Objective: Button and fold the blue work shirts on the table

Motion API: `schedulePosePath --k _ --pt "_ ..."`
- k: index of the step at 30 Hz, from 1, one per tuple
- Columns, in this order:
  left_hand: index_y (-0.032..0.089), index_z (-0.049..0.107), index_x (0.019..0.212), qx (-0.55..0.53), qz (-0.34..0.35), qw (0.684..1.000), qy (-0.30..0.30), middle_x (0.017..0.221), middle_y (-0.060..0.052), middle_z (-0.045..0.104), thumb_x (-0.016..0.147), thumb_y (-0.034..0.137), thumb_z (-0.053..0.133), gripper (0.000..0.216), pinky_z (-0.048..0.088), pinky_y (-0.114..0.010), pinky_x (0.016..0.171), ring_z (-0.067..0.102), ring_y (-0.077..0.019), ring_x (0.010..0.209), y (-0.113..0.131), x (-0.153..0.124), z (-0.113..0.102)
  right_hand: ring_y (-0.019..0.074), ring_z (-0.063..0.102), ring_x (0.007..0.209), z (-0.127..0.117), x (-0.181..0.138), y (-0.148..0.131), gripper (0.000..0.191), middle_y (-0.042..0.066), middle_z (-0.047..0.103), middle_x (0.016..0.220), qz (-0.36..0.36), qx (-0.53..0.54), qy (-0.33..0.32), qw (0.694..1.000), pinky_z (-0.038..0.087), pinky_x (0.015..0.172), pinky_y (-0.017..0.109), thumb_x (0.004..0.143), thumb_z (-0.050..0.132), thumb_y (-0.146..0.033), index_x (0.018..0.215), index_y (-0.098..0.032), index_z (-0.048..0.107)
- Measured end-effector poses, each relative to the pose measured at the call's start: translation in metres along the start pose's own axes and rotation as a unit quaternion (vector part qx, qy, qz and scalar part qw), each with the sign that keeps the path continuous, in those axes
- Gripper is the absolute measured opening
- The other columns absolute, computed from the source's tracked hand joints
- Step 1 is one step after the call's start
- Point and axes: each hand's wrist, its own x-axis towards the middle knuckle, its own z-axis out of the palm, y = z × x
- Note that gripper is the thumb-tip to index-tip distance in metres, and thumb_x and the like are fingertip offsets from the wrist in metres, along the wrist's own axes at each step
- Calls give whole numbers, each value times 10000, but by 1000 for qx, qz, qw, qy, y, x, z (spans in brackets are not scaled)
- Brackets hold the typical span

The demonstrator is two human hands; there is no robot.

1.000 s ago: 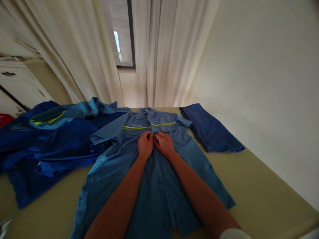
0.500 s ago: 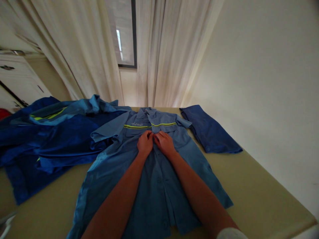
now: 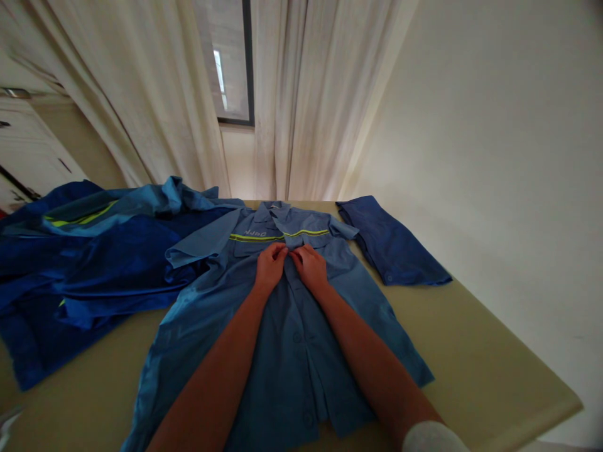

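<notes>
A blue work shirt with a yellow-green reflective chest stripe lies flat, front up, on an olive table. Both my hands meet at the shirt's front placket just below the stripe. My left hand pinches the left edge of the placket with curled fingers. My right hand pinches the right edge, fingertips touching those of the left. Buttons run down the placket towards me between my forearms.
A heap of several blue garments with yellow-green stripes covers the table's left side. A folded dark blue garment lies at the far right. White curtains and a window stand behind; a wall runs along the right.
Both hands stay pinched at the same spot on the placket. Only the camera has shifted slightly, so the scene sits a little higher in view.
</notes>
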Motion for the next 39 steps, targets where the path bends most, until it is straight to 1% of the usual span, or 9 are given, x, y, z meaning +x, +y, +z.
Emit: schedulePosePath --k 4,9,13,18,24,27,30,34,39 --pt "172 698 1189 11 39 998 -48 1110 -94 774 938 174 508 314 578 -356 933 738 -204 974 -4 0 -1 213 663 939 0 4 4 198 78 721 1035 58 17 23 998 470 847 290 1069 541 -302 1047 -197 707" --pt "162 689 1195 184 39 976 -108 1170 -149 757 962 179 462 325 547 -448 1030 721 -267 1092 -2 -2 -3 237 694 941 -1 7 7 226 87 754 1030 96 18 31 995 472 832 306 1086 472 -284 1128 -187 672" --pt "200 713 1206 205 82 954 -201 1308 -123 729 862 178 594 364 478 -452 1143 668 -279 1241 11 -9 -28 257 715 920 -3 7 6 277 94 767 1010 135 17 20 991 474 833 326 1095 437 -332 1151 -189 668" --pt "194 556 1496 347 102 879 -309 1604 -146 494 901 427 645 646 349 -503 1241 467 -320 1478 36 -57 -112 262 715 870 -5 8 7 311 79 757 860 175 98 43 979 493 849 354 1069 414 -351 1115 -187 674" --pt "418 416 1593 452 35 852 -262 1702 -41 337 842 599 680 816 335 -605 1225 393 -385 1517 39 -191 -236 194 679 679 -24 0 10 369 66 730 799 173 213 54 960 530 706 298 1050 323 -341 1115 -156 635" --pt "529 394 1568 439 26 866 -240 1680 23 371 698 607 777 953 425 -610 1173 447 -420 1474 22 -257 -282 201 695 778 -59 -26 27 272 73 744 894 134 208 24 969 540 772 310 990 486 -379 1066 -184 660" --pt "560 521 1478 435 5 881 -187 1586 79 515 808 544 662 685 492 -560 1145 549 -370 1400 6 -298 -303 234 691 961 -108 -76 59 321 116 725 1111 80 73 -23 994 530 898 361 951 572 -433 1146 -197 669" --pt "603 616 1364 425 -12 889 -170 1422 138 657 870 397 515 545 479 -538 1176 620 -318 1324 -5 -313 -298 342 686 1032 -162 -157 97 450 195 695 1115 207 -156 -28 965 528 900 465 930 583 -569 1162 -192 662" --pt "862 541 1103 375 -36 910 -174 1216 404 653 636 445 623 631 509 -523 1108 692 -279 1207 -16 -316 -295 285 676 677 -191 -239 102 408 36 656 731 231 -15 -100 968 529 695 403 925 468 -493 1239 -261 584"
